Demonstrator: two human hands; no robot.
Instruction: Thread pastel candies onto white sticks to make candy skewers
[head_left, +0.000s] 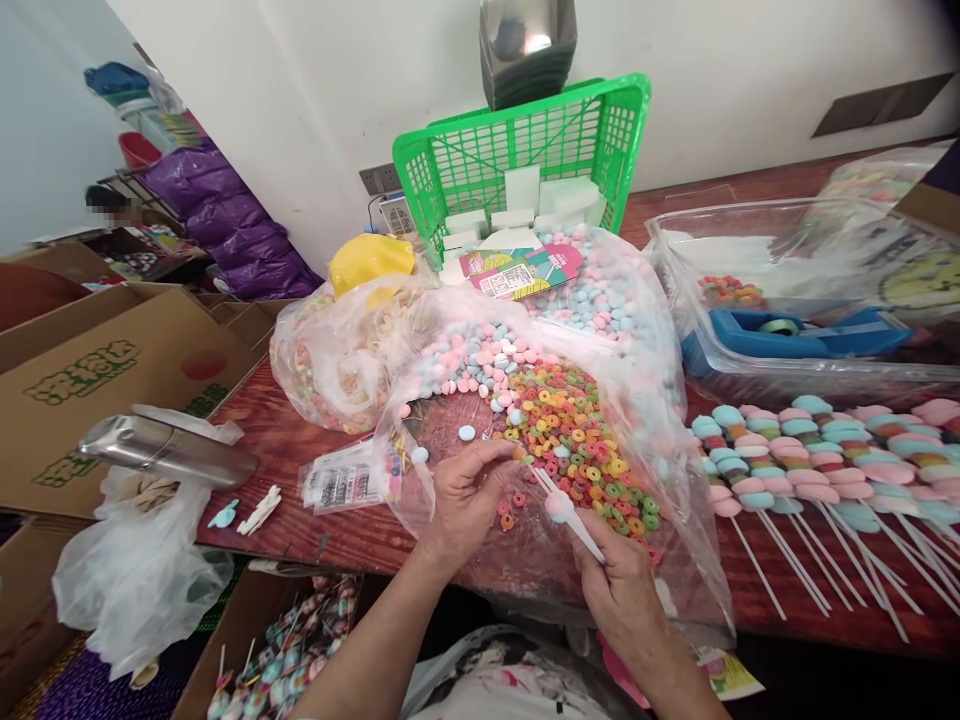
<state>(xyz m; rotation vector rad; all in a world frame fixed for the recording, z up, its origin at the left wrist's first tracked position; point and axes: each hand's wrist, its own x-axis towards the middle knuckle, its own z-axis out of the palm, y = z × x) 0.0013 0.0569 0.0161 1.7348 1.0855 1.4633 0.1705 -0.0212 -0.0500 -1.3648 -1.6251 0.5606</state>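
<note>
My right hand is closed round a small bundle of white sticks. Pink and light-blue candies are threaded on them below the bare tips. At those tips, my left hand pinches a small gummy ring, partly covered by the fingers. Beyond both hands, a heap of red, orange, yellow and green gummy rings lies on clear plastic. Pink, blue and white button-shaped candies are piled behind it. A loose blue candy rests just above my left hand.
Finished-looking candy skewers lie stacked at right, below a clear bin with a blue tape dispenser. A green basket stands behind. At left are a steel flask and cardboard boxes; a person sits farther back.
</note>
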